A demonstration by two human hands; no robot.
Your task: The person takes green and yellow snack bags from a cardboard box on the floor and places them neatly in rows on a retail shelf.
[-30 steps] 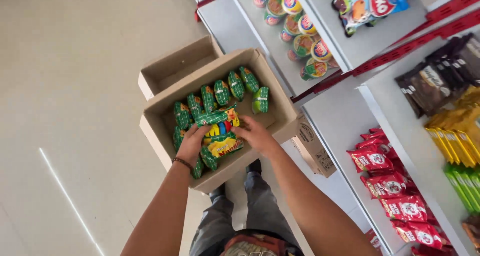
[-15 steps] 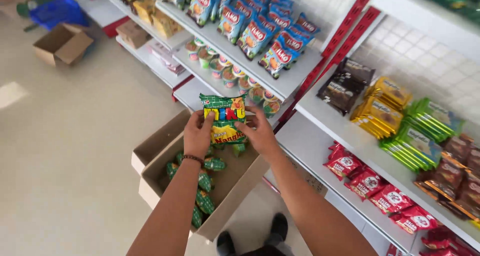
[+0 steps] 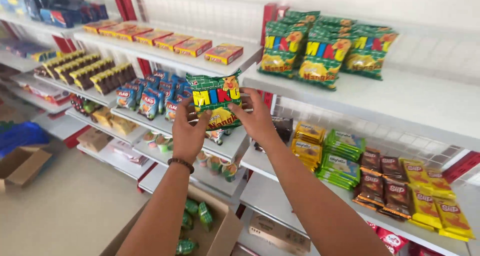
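Note:
I hold a green and yellow snack bag [image 3: 214, 97] up at chest height in front of the shelves. My left hand [image 3: 188, 131] grips its lower left side; a dark bead bracelet sits on that wrist. My right hand [image 3: 256, 118] grips its right edge. Up on the white top shelf [image 3: 380, 98] to the right stands a group of matching green snack bags [image 3: 320, 48]. Below my arms, an open cardboard box [image 3: 220, 236] holds several more green bags [image 3: 192, 218].
White shelves with red uprights fill the view: flat yellow-red boxes [image 3: 192, 45] upper left, blue bags [image 3: 147, 98] mid left, yellow, green and brown packets [image 3: 360, 171] lower right. Another open cardboard box [image 3: 20, 166] and a blue basket [image 3: 20, 136] sit on the floor at left.
Both hands lifted the green snack bag from the box up toward the top shelf. My view rose from the floor and box to the shelves.

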